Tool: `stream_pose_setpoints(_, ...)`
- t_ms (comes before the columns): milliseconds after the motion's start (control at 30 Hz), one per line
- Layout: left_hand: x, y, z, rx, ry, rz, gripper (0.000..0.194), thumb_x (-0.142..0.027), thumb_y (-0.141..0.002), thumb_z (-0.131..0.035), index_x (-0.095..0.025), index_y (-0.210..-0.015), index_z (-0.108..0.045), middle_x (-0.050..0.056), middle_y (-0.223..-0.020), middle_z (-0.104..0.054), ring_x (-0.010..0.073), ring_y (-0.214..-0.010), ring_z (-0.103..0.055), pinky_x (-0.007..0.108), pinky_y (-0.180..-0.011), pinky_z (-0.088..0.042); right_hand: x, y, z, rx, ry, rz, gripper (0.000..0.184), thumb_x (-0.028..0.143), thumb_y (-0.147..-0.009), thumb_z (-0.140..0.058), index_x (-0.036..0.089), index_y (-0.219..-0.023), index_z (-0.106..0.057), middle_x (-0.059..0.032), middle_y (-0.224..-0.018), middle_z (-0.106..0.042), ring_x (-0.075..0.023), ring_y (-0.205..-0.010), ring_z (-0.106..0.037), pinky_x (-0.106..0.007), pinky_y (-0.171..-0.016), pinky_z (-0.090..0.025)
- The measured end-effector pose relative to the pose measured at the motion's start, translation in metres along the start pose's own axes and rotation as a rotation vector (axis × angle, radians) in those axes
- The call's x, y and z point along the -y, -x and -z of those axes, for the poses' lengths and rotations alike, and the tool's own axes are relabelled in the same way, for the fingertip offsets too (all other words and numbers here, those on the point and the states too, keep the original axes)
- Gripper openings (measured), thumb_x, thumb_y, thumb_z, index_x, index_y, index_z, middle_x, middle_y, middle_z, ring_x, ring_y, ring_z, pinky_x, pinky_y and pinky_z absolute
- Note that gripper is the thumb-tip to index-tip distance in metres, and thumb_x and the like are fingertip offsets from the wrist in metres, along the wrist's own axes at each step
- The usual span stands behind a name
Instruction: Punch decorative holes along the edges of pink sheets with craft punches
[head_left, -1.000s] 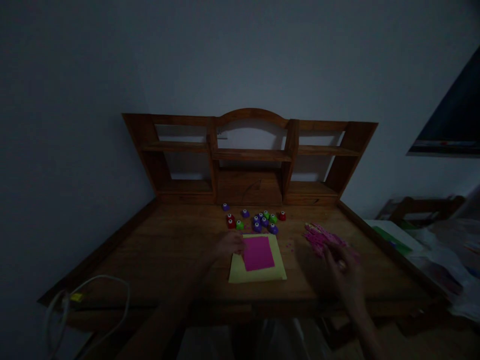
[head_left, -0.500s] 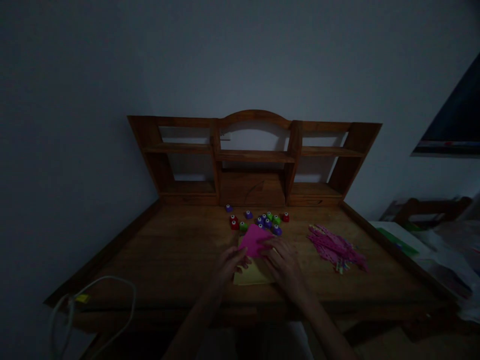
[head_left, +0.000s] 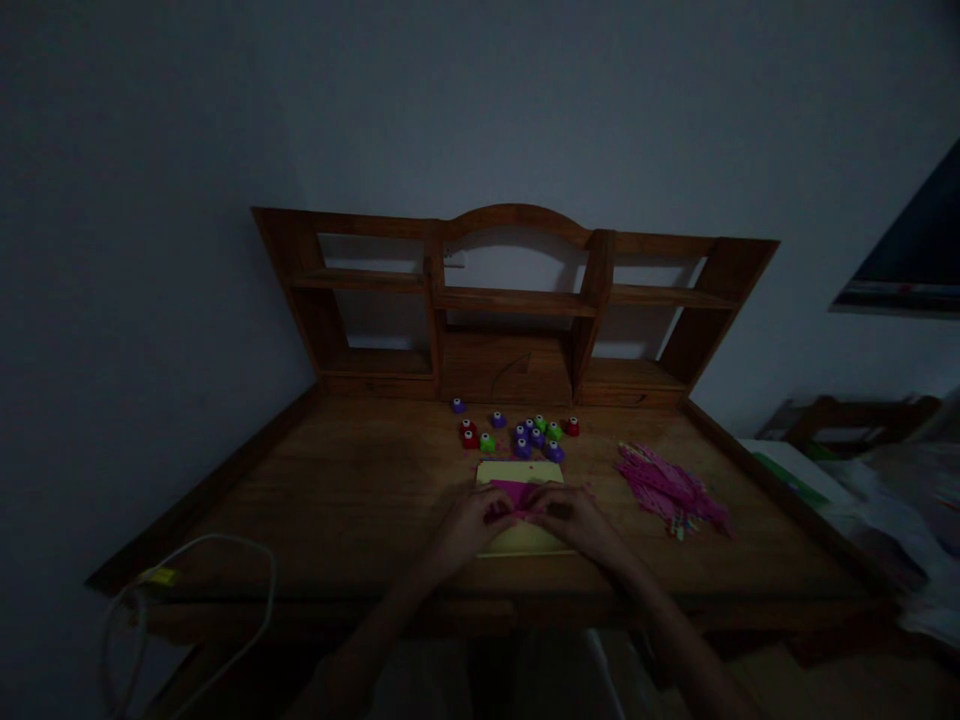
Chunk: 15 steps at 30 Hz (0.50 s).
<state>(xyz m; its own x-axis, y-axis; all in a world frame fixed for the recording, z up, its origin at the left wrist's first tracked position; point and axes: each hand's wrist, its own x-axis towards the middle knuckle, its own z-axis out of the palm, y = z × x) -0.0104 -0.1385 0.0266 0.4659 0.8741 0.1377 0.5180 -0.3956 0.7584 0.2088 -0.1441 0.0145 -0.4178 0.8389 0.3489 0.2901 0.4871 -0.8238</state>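
Both hands pinch the near edge of a bright pink sheet of paper [head_left: 513, 490], low over a pale yellow pad or stack of sheets [head_left: 521, 541]. My left hand [head_left: 471, 521] grips it from the left, thumb and fingers together. From the right, my right hand [head_left: 576, 517] does the same, and the fingertips of both nearly meet at the middle. Fingers cover much of the sheet, so whether its edge is folded is hard to see. Just beyond the pad sit several small purple, red and green pieces with eye-like tops, a purple one [head_left: 523, 449] among them.
A heap of pink patterned strips [head_left: 669, 487] lies right of the pad. At the desk's back stands a wooden shelf unit [head_left: 517, 303]. A white cable [head_left: 271, 590] loops over the front left corner. Beyond the right edge are a chair [head_left: 862, 412] and white bags.
The pink sheet has come down from a raised, tilted position toward me onto the yellow pad. Both hands have drawn together at its near edge, and the small pieces behind show more fully.
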Motion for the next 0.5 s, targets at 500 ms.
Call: stream_pose_setpoints(500, -0.036, 0.017, 0.011, -0.386, 0.146, -0.046, 0.023, -0.038, -0.083, -0.066, -0.025, -0.101, -0.069, 0.002, -0.105, -0.071, 0.0199, -0.099, -0.064, 0.031, -0.093, -0.047, 0.068, 0.002, 0.004, -0.261, -0.044, -0.172, 0.024, 0.044, -0.081, -0.066, 0.020, -0.082, -0.070, -0.0031, -0.085, -0.072, -0.0219, -0.087, -0.066, -0.031, -0.081, -0.050)
